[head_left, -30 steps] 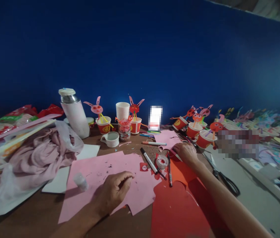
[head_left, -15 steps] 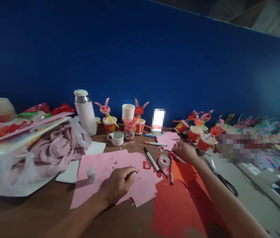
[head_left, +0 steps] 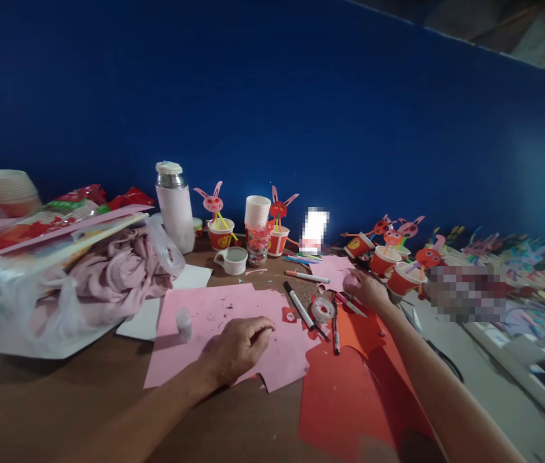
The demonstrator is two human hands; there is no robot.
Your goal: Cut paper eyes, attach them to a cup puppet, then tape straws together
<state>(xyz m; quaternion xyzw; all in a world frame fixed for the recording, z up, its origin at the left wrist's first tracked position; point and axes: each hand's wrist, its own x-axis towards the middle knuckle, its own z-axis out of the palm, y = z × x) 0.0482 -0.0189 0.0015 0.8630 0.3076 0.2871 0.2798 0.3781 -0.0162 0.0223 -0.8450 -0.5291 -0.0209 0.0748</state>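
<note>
If the left hand (head_left: 242,346) holds anything, it's hidden; scissors (head_left: 412,317), partly so.

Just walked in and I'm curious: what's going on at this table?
A person is working among paper and pens. The left hand, fingers curled, is over a large pink sheet; whether it pinches anything is unclear. The right hand is by a smaller pink piece, its grip also unclear. A black-capped marker lies between them, and cups with paper faces stand beyond.
</note>
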